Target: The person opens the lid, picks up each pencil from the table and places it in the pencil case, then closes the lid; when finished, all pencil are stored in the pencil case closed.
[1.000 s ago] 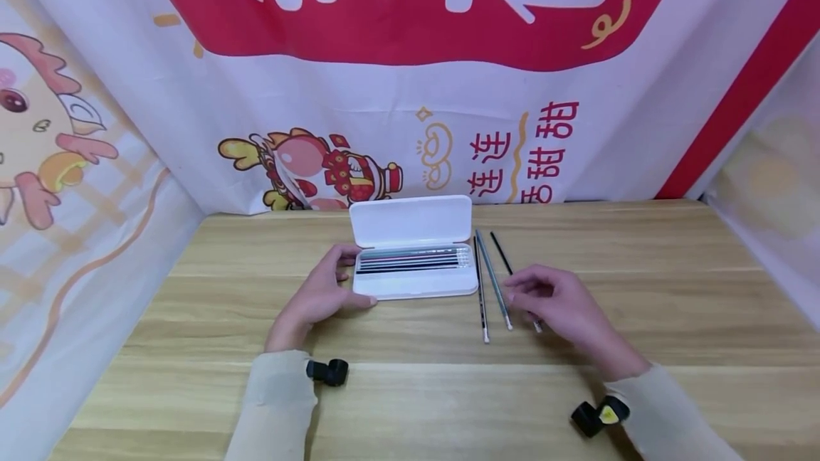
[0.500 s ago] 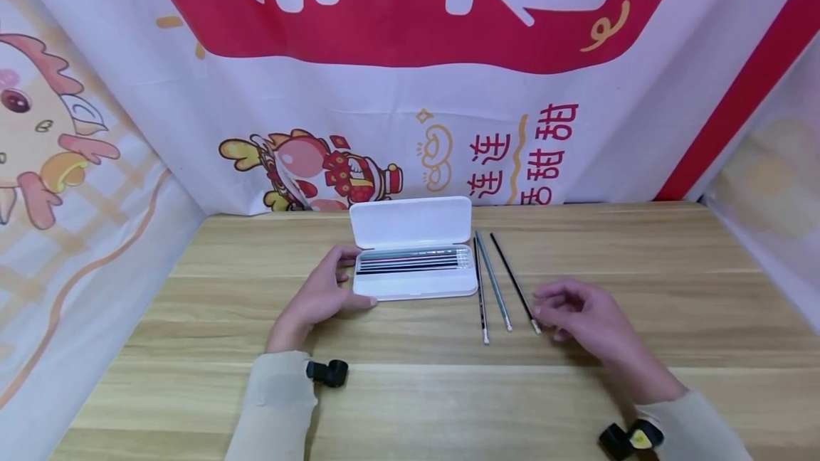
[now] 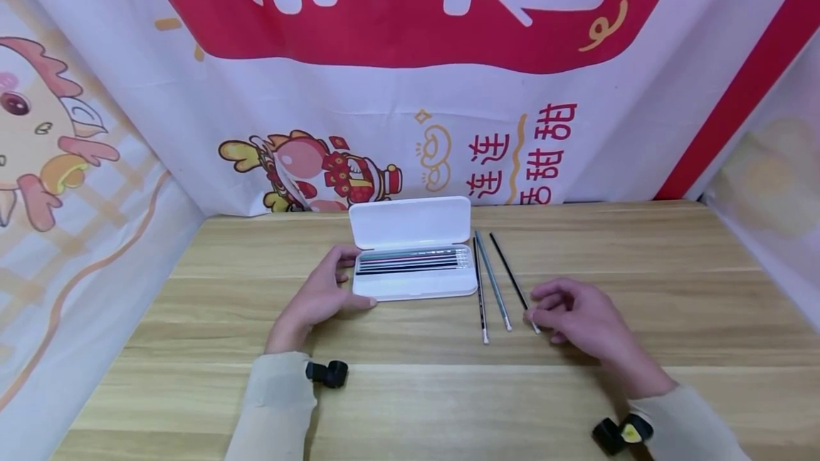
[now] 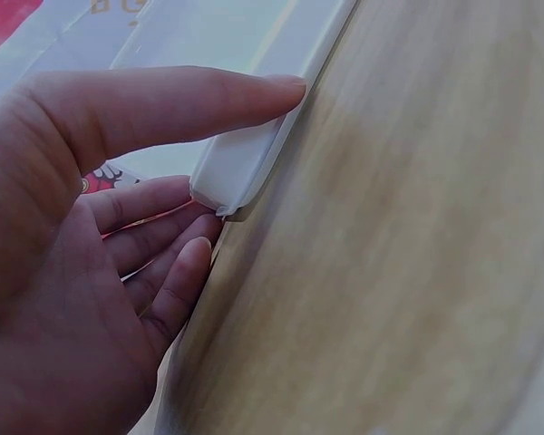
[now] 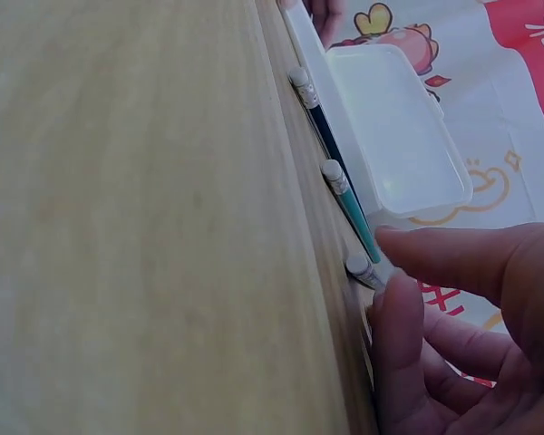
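A white pencil case [image 3: 416, 284] lies with its lid up, holding a row of several pencils [image 3: 406, 262]. My left hand [image 3: 323, 289] grips its left end, thumb along the front edge and fingers behind the end, as the left wrist view shows. Right of the case lie a black patterned pencil [image 3: 481, 297], a teal pencil [image 3: 493, 279] and a black pencil [image 3: 508, 268], eraser ends toward me. My right hand [image 3: 576, 315] pinches the black pencil near its eraser end. In the right wrist view its eraser [image 5: 357, 265] shows beside the thumb and forefinger.
The wooden table [image 3: 416, 404] meets a printed cloth backdrop [image 3: 384, 98] right behind the open lid [image 3: 410, 223]. More cloth hangs at the left and right sides. Small black wrist cameras [image 3: 328, 373] sit on both sleeves.
My right hand has moved from the black pencil's middle to the right and toward me, then slightly left onto its eraser end. The left hand and case have stayed put.
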### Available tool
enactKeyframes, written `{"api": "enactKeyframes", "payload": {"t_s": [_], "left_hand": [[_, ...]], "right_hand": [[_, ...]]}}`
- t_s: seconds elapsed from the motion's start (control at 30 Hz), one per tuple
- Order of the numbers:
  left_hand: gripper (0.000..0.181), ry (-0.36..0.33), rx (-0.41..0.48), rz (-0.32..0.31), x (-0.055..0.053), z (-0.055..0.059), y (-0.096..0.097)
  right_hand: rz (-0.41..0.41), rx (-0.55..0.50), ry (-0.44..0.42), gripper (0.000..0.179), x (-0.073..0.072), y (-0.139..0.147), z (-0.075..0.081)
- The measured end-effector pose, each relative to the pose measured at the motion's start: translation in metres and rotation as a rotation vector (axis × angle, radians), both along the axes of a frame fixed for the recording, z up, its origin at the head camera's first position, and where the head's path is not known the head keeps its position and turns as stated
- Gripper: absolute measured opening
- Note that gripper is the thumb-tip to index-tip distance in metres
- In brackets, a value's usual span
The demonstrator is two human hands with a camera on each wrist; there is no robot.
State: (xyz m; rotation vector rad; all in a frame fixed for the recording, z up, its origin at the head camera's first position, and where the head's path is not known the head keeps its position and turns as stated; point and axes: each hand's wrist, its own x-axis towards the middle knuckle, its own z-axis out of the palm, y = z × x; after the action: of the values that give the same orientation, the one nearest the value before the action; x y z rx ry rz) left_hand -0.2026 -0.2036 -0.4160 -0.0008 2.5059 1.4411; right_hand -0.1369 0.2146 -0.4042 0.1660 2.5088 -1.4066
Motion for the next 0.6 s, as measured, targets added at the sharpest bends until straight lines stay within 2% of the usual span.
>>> {"api": "enactKeyframes", "payload": {"t_s": [0.17, 0.37, 0.6], "left_hand": [[0.087, -0.001, -0.006, 0.0, 0.0002, -0.0003, 0.0003], [0.087, 0.001, -0.011, 0.001, 0.0001, -0.0003, 0.0008], [0.087, 0.003, -0.016, 0.006, 0.0001, -0.0007, 0.0014]], "right_hand": [[0.023, 0.083, 0.036, 0.044, 0.0001, -0.0033, 0.0024], [0.04, 0.202, 0.084, 0.035, 0.0003, -0.0042, 0.0039], [0.03, 0.223, 0.053, 0.025, 0.0002, -0.0045, 0.0033]]}}
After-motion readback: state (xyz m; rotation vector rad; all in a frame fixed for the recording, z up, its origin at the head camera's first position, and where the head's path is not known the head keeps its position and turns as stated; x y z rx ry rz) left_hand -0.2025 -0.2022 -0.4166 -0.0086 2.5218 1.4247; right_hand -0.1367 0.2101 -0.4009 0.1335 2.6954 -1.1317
